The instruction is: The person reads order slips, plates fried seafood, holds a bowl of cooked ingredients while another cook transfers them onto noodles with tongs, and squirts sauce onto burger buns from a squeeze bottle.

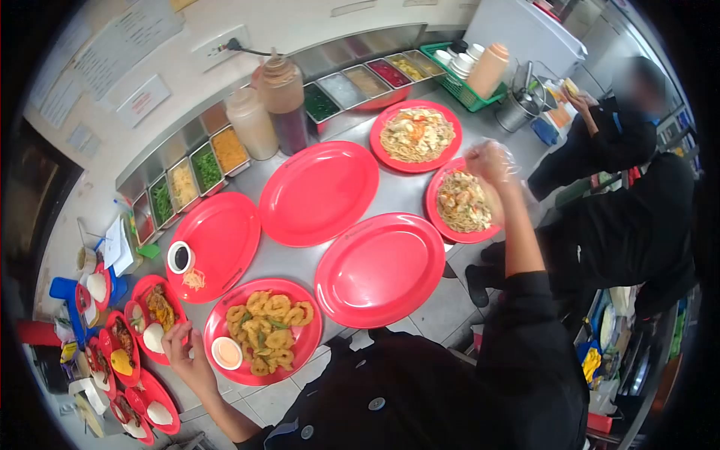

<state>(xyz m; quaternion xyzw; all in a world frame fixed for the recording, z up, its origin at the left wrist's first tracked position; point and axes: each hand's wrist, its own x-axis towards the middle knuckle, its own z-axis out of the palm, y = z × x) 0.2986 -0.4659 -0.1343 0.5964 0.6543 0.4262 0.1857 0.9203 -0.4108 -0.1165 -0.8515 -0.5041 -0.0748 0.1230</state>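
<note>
My right hand [491,166], in a clear plastic glove, is above the right edge of a round red plate of noodles [463,202] with pale toppings. Its fingers are curled together; whatever they may hold is hidden. My left hand [187,360] is bare and empty, fingers loosely bent and apart, beside a red plate of fried rings [270,330] with a small cup of orange sauce [226,352]. A second noodle plate [417,136] lies farther back. Two bare red oval plates, one nearer [381,270] and one behind [319,193], occupy the middle.
At left, a red plate [225,225] carries a dark sauce cup and shreds. Several rice-and-meat plates [154,405] crowd the left end. Topping pans [206,166], squeeze bottles [281,105] and a green basket [465,79] line the back. Two people in dark clothes [622,217] are at right.
</note>
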